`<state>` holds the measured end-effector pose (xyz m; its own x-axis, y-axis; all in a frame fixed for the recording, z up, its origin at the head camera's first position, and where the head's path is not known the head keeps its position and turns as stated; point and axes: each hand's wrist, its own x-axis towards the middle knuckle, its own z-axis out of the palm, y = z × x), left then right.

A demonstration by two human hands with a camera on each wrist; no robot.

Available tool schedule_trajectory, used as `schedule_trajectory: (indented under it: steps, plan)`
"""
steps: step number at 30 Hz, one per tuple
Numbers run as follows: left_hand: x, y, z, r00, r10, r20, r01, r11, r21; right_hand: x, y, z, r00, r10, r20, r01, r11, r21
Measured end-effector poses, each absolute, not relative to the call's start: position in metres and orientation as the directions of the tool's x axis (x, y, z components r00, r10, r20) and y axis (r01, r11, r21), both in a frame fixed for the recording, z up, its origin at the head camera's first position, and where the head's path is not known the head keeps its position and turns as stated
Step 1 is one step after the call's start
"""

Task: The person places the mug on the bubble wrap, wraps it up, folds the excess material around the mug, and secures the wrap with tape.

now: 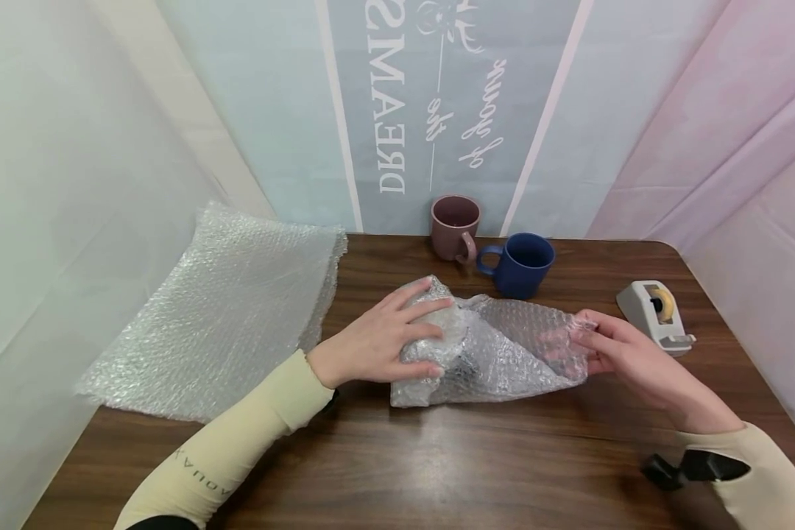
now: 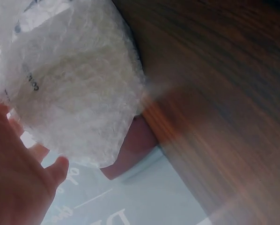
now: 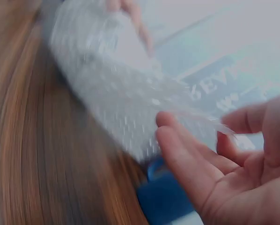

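A bundle of bubble wrap (image 1: 503,361) lies on the table, its thicker left end bulging round something pale that the layers hide. Across that bulge my left hand (image 1: 387,335) rests with fingers spread. In the left wrist view the thumb side of the left hand (image 2: 20,173) lies beside the wrapped bulge (image 2: 79,93). My right hand (image 1: 626,361) pinches the flattened loose end of the bubble wrap at the right. The right wrist view, somewhat blurred, shows a thin edge of the wrap (image 3: 126,112) between thumb and fingers of the right hand (image 3: 224,164).
Behind the bundle stand a mauve mug (image 1: 447,235) and a blue mug (image 1: 520,269). A white tape dispenser (image 1: 642,313) is at the right. Flat bubble wrap sheets (image 1: 232,309) lie at the left, against the wall. A printed curtain (image 1: 437,110) hangs behind the table.
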<state>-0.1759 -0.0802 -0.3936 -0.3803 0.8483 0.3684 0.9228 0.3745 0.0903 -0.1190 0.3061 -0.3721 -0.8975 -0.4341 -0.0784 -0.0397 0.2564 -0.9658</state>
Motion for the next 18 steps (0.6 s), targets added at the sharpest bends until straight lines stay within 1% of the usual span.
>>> schedule_trajectory:
  steps: [2, 4, 6, 8, 10, 13, 15, 18]
  plan:
    - [-0.176, -0.081, -0.393, -0.371, 0.854, 0.365, 0.927, 0.362, 0.095, -0.121, 0.299, -0.370, -0.884, -0.465, -0.055, 0.001, 0.116, -0.993]
    - [-0.176, -0.082, -0.393, -0.365, 0.858, 0.361, 0.930, 0.352, 0.104, -0.123, 0.291, -0.369, -0.881, -0.473, -0.019, 0.017, 0.009, -1.000]
    - [-0.176, -0.081, -0.393, -0.361, 0.860, 0.360, 0.932, 0.344, 0.113, -0.124, 0.283, -0.367, -0.886, -0.463, 0.020, 0.005, -0.054, -0.999]
    - [-0.176, -0.080, -0.393, -0.357, 0.862, 0.360, 0.934, 0.338, 0.116, -0.124, 0.272, -0.365, -0.899, -0.434, 0.060, -0.027, -0.081, -0.996]
    - [-0.177, -0.079, -0.393, -0.350, 0.864, 0.361, 0.937, 0.330, 0.117, -0.125, 0.259, -0.363, -0.910, -0.400, 0.111, -0.087, -0.079, -0.993]
    - [-0.178, -0.078, -0.393, -0.343, 0.867, 0.362, 0.939, 0.320, 0.125, -0.125, 0.238, -0.360, -0.922, -0.333, 0.198, -0.201, -0.027, -0.979]
    - [-0.179, -0.077, -0.393, -0.342, 0.867, 0.361, 0.940, 0.316, 0.130, -0.126, 0.223, -0.358, -0.921, -0.291, 0.258, -0.285, 0.055, -0.957]
    - [-0.179, -0.076, -0.394, -0.347, 0.867, 0.358, 0.938, 0.317, 0.141, -0.125, 0.202, -0.356, -0.917, -0.252, 0.308, -0.358, 0.186, -0.915]
